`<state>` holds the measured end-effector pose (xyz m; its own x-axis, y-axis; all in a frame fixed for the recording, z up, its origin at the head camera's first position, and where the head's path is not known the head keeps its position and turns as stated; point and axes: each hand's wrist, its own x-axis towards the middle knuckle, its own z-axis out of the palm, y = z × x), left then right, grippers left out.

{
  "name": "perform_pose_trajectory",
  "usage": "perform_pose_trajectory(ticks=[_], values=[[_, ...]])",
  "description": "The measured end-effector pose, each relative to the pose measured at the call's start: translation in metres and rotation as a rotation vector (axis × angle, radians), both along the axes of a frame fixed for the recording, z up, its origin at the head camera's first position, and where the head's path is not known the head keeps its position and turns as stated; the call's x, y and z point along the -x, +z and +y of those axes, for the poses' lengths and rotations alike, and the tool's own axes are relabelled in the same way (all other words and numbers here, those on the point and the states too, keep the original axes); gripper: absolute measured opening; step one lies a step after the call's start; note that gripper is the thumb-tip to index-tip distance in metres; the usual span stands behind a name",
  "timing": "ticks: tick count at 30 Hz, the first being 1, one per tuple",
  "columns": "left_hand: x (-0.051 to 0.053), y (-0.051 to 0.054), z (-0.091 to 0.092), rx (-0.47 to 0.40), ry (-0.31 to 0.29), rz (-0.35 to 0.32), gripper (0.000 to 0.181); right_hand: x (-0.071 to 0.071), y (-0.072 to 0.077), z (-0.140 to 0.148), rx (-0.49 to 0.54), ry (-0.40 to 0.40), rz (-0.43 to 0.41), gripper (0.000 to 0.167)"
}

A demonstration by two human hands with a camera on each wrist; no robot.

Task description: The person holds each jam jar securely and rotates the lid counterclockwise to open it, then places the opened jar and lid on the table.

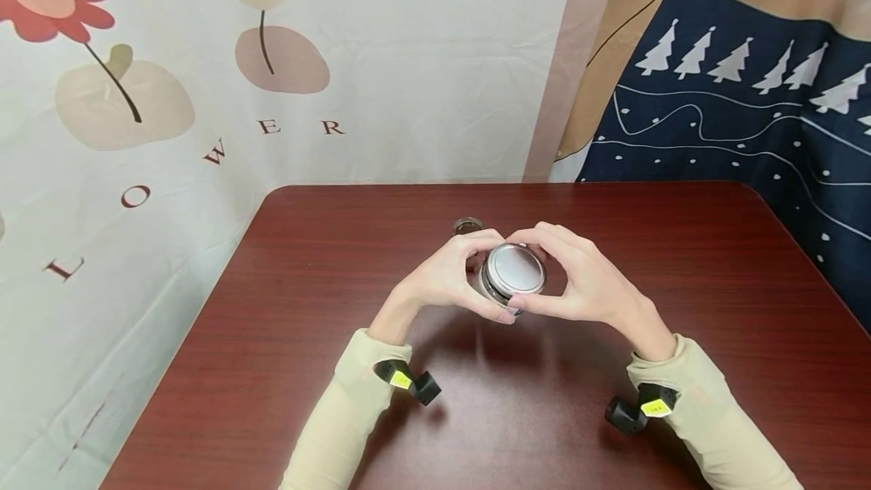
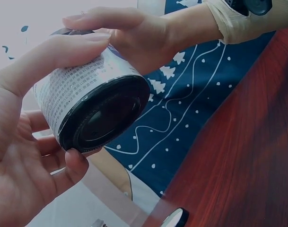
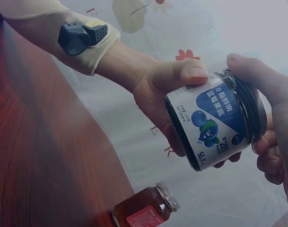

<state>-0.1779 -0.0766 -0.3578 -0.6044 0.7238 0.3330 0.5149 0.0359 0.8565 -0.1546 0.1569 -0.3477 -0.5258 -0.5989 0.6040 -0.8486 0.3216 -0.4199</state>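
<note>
A blueberry jam jar with a silver lid (image 1: 516,269) is held above the table between both hands. Its white and blue label (image 3: 214,118) shows in the right wrist view, and its dark base (image 2: 106,116) in the left wrist view. My left hand (image 1: 456,274) grips the jar's body, thumb on the near side and fingers round the far side. Curled about the lid end, my right hand (image 1: 581,274) has its thumb and fingers at the lid's edge. The lid sits on the jar.
Behind the left hand, a second glass jar (image 3: 146,208) with brown contents and a red label stands on the dark red table (image 1: 327,308). A round, dark-rimmed piece (image 2: 177,218) shows at the left wrist view's lower edge. Printed cloths (image 1: 435,59) hang beyond the table.
</note>
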Motion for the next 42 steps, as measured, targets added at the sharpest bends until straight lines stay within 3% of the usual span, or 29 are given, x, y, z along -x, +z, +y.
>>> perform_pose_trajectory(ticks=[20,32,42], values=[[0.0012,-0.0014,-0.0012,-0.011,-0.008,-0.003,0.056,-0.0001,0.0007,-0.0009,0.014,0.004,0.003,0.062],[0.0018,-0.0011,-0.0015,0.004,0.011,0.007,0.056,-0.0006,0.0003,-0.0018,0.037,0.000,0.053,0.062],[0.0023,-0.0001,-0.0023,0.004,0.019,0.026,0.054,0.0018,0.0027,-0.0020,0.127,0.048,0.093,0.057]])
